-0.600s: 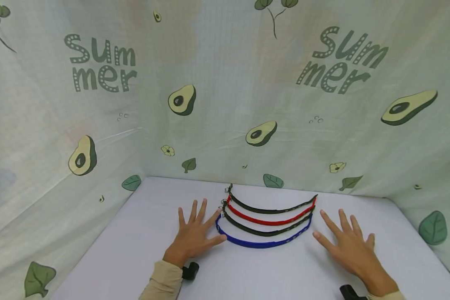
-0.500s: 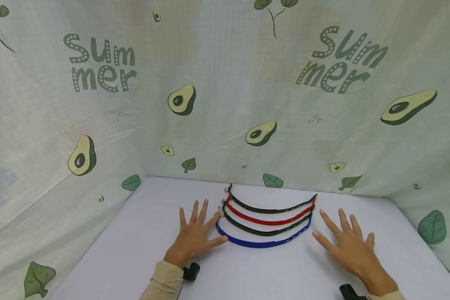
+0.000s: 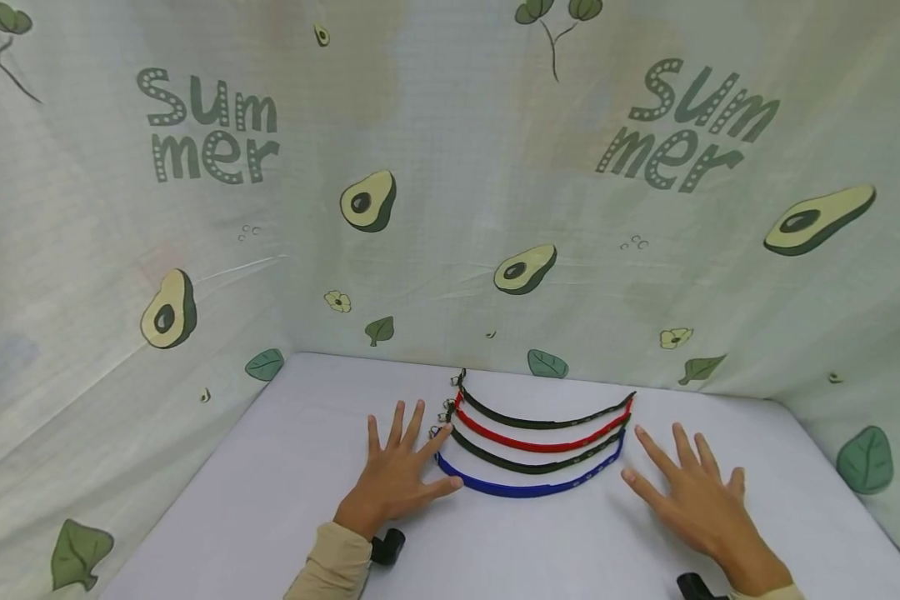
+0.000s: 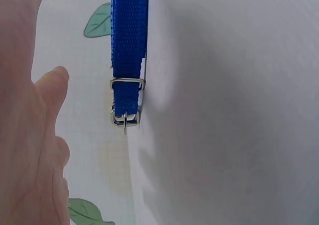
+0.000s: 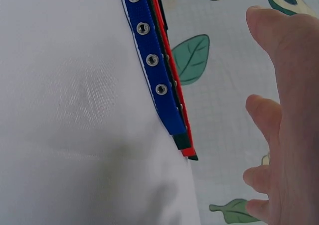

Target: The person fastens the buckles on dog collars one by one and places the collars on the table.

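Observation:
Several pet collars lie curved one behind another on a white table. Nearest is a blue collar (image 3: 521, 492); behind it come a dark green collar (image 3: 532, 469), a red collar (image 3: 543, 447) and another dark green collar (image 3: 540, 424). Fingers spread, my left hand (image 3: 393, 483) is by their buckle ends; its thumb overlaps the blue collar in the head view. The left wrist view shows a gap between that hand and the blue collar's metal buckle (image 4: 125, 119). My right hand (image 3: 701, 504), also spread, is right of the eyelet ends, apart from them. Both hands hold nothing.
A pale curtain (image 3: 435, 250) printed with avocados, leaves and "summer" rises behind the white table (image 3: 540, 550) and along its sides. A black wrist device (image 3: 388, 547) sits at the left cuff and another (image 3: 696, 587) at the right one.
My left hand has shifted slightly right toward the collars. The right hand has moved a little left. The head view has tilted slightly. The collars lie as before.

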A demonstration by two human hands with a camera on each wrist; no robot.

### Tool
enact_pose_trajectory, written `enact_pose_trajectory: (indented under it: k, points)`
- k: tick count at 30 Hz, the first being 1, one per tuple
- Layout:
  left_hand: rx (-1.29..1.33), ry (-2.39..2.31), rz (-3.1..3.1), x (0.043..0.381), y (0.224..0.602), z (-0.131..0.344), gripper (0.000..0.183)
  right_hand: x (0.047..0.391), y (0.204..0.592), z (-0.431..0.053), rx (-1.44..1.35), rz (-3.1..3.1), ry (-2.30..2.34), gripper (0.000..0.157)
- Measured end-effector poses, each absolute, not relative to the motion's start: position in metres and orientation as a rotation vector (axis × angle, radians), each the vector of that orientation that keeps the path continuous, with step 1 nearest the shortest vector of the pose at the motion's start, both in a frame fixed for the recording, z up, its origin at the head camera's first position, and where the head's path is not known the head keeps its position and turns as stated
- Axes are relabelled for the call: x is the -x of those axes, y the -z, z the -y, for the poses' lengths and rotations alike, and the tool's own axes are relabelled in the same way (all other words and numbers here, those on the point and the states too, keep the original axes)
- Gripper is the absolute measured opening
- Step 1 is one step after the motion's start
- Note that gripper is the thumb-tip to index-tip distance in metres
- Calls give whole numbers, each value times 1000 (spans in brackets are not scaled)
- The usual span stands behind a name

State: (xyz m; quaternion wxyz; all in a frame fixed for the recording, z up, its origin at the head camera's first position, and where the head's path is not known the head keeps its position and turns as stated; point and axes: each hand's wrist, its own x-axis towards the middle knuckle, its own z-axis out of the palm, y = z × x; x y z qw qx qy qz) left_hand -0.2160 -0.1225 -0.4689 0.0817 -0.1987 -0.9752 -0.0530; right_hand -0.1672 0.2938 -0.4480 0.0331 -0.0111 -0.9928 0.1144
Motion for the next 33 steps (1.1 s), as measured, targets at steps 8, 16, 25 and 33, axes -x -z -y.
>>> enact_pose_trajectory:
  k: [8,16,25,33]
  points:
    - [627,186,2892,212,468,120,88,166,449,-290,22,3052,-344,87]
    - [654,257,2932,211,466,112,86,167,449,-284,-20,3024,-345,86]
    - [658,311,2962,208,470,100,85,170,450,-267,-76,2965,-317,83]
    - [638,280,2978,202,470,97,83,166,451,-262,-62,2938,-295,82]
